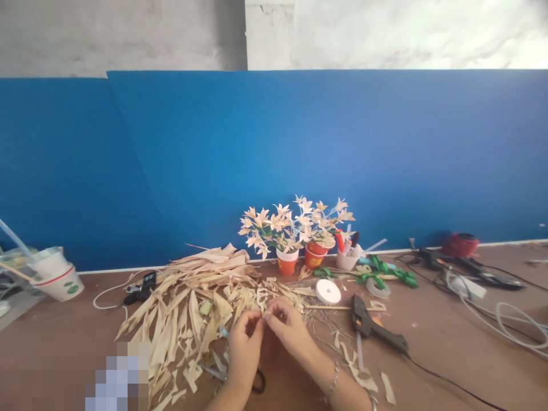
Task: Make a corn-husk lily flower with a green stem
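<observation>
"What do you have closest?"

"From my seat, at the bottom centre, the left hand (243,347) and the right hand (291,332), bare, fingertips meeting. The fingers are curled in a pinch, but I cannot tell whether something small is caught between them. A black looped handle (262,383) shows just beside the left wrist."

"And around them?"

"I see a spread heap of pale, dried, husk-like strips (184,299) left of and beyond the hands, the stuff nearest the fingers. Right of centre, a black glue gun (363,321) lies on the brown table (454,348), with a flat white round spool (328,291) a little farther off."

"Farther back?"

"I have two orange-red cups (287,266) near the centre, bearing pale star-shaped flowers (280,220). Just right of them stands a small white cup of tools (346,262), with dark green leafy pieces (385,271) beside it. Behind everything, I get a wide blue panel (274,142), then a grey wall (128,34) across the top."
</observation>
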{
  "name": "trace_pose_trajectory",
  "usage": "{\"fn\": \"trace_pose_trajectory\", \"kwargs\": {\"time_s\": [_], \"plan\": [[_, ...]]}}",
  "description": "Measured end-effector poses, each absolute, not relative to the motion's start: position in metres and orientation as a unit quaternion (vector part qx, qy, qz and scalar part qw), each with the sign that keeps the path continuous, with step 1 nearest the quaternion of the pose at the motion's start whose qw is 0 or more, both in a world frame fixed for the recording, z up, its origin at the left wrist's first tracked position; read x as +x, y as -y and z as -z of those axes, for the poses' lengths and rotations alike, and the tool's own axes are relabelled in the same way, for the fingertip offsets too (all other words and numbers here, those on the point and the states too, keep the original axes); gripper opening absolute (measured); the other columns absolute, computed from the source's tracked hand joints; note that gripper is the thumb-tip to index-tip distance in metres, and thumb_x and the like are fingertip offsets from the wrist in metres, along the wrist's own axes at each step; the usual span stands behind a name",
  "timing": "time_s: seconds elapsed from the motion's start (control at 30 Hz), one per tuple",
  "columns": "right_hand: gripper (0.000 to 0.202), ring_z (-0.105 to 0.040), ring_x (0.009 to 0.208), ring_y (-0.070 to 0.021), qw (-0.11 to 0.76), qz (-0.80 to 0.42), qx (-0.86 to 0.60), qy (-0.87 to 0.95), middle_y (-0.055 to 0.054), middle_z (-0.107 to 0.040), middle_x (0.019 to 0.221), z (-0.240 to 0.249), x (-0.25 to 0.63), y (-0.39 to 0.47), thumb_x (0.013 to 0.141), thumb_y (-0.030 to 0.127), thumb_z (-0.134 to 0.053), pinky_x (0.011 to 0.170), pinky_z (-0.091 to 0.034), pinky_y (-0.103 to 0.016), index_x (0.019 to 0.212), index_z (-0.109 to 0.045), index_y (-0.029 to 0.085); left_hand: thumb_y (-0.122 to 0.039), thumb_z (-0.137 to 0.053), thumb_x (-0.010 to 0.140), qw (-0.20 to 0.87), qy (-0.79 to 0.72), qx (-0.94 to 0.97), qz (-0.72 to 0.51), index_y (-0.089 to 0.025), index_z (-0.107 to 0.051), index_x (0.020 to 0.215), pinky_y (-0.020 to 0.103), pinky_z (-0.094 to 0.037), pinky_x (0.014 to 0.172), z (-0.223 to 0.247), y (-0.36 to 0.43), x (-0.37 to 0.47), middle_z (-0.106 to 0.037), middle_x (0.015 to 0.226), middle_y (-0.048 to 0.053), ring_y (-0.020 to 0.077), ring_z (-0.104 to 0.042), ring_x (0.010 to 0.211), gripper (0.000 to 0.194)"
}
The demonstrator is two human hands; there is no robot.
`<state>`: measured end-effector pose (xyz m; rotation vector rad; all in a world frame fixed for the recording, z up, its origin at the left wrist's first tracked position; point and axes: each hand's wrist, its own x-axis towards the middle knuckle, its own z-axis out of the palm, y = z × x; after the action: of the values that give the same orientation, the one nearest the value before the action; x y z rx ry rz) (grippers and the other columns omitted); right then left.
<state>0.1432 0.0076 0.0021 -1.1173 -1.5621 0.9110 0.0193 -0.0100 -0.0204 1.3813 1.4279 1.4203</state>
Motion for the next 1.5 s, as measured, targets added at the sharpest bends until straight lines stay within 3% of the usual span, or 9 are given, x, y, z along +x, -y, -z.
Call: {"fn": "trace_pose_trajectory", "kwargs": {"time_s": [0.9,1.0,1.1,1.23,1.5], "plan": [[0.010,-0.055,0.078,-0.0177,0.493,-0.383,-0.446,0.641,-0.004,-0.058,0.080,-0.008,0.146,-0.008,0.072,0.020,-0.054,0.069,-0.044,-0.028,0.062,-0.055,0.018,-0.038,-0.060,0.074,0.374,-0.535,0.533,-0.537,-0.017,-0.063,0.072,0.028,-0.048,0.061,0.020,0.009,0.021,-0.065,0.065,0.002,0.0180,-0.058,0.063,0.022],[0.007,-0.055,0.075,-0.0176,0.487,-0.408,-0.457,0.622,-0.003,-0.059,0.080,-0.010,0.146,-0.007,0.072,0.021,-0.054,0.064,-0.046,-0.027,0.070,-0.060,0.018,-0.042,-0.061,0.073,0.374,-0.537,0.532,-0.537,-0.017,-0.064,0.073,0.029,-0.048,0.062,0.020,0.009,0.020,-0.065,0.067,0.003,0.0185,-0.059,0.064,0.026],[0.017,-0.057,0.070,-0.0165,0.483,-0.450,-0.474,0.583,-0.003,-0.060,0.084,-0.009,0.148,-0.007,0.077,0.025,-0.051,0.055,-0.047,-0.025,0.085,-0.064,0.021,-0.048,-0.061,0.071,0.359,-0.544,0.533,-0.540,-0.017,-0.064,0.072,0.030,-0.048,0.063,0.018,0.009,0.020,-0.065,0.067,0.003,0.0190,-0.059,0.064,0.031],[0.022,-0.058,0.070,-0.0161,0.483,-0.467,-0.453,0.586,-0.005,-0.061,0.095,-0.005,0.152,-0.012,0.079,0.031,-0.052,0.052,-0.047,-0.024,0.088,-0.070,0.023,-0.050,-0.062,0.069,0.354,-0.553,0.537,-0.530,-0.017,-0.064,0.071,0.030,-0.048,0.061,0.014,0.010,0.022,-0.064,0.065,0.003,0.0193,-0.058,0.062,0.034],[0.014,-0.058,0.084,-0.0192,0.482,-0.467,-0.398,0.625,-0.004,-0.061,0.090,-0.006,0.157,-0.015,0.074,0.026,-0.058,0.070,-0.050,-0.029,0.078,-0.071,0.023,-0.047,-0.062,0.070,0.381,-0.543,0.537,-0.521,-0.016,-0.064,0.071,0.028,-0.046,0.059,0.017,0.011,0.024,-0.063,0.063,0.003,0.0179,-0.056,0.060,0.031]]}}
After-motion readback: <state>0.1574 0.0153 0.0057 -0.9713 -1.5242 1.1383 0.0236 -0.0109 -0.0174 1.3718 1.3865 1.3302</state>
